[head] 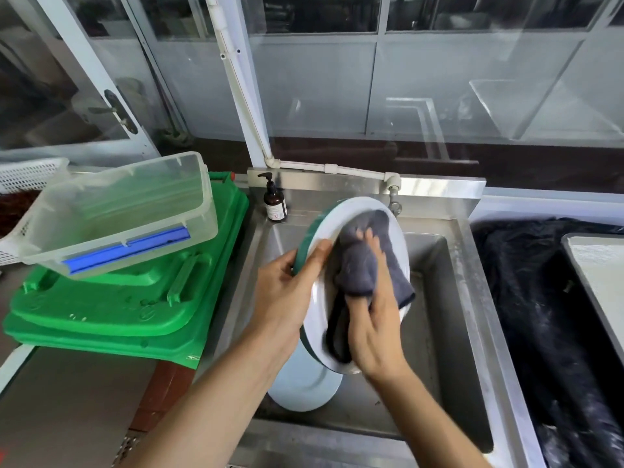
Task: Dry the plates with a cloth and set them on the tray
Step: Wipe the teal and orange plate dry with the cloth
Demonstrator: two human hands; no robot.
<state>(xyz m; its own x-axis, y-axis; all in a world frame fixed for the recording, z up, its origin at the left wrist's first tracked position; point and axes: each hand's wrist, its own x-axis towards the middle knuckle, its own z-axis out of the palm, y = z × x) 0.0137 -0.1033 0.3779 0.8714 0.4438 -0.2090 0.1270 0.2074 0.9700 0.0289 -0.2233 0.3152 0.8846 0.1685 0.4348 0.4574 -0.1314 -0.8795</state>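
Head view: left hand (290, 292) grips tilted plate (388, 217) over the sink (466, 298); right hand (374, 319) presses cloth (359, 265); tray (594, 265) lies rightward.

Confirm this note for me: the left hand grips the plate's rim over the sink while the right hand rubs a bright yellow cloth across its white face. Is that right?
Not quite. The cloth is dark grey, not bright yellow; the head view shows it plainly. The rest stands: the left hand grips the rim of the plate over the sink, and the right hand rubs the cloth across its white face.
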